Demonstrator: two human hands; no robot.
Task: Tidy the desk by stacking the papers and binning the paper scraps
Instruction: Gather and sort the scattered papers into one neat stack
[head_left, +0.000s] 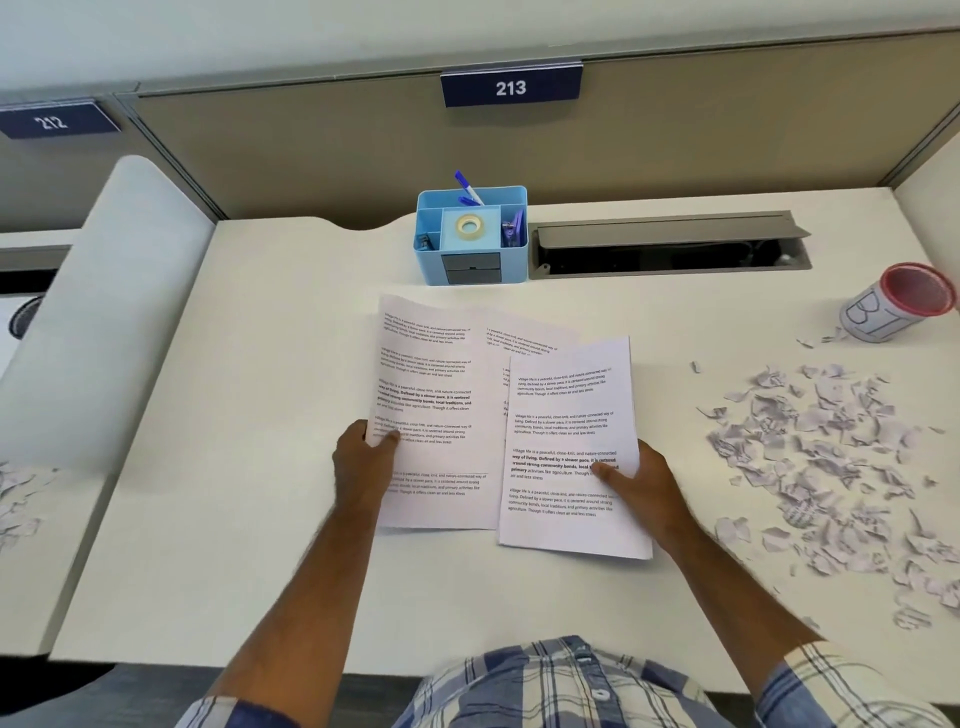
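Evidently at the stacking stage, the left hand (363, 460) pinched the near-left edge of one printed sheet (434, 410), thumb curled on top and fingers hidden beneath, while the right hand (641, 480) gripped a second sheet (571, 452) at its right edge, thumb pressed on the text. Between the hands the two sheets overlapped slightly, and a third sheet (519, 338) showed beyond them, partly covered. Well to the right of the right hand lay the paper scraps (821, 457), loose on the desk (260, 364), with the small red-rimmed bin (893, 306) beyond them; further scraps (18, 499) lay far to the left of the left hand. A blue organiser (470, 236) stood beyond the sheets. Risks, as judged: the sheets sat skewed to one another, so bringing them together without squaring could leave a ragged stack or crease a corner; a forearm swung right could scatter scraps off the desk edge.
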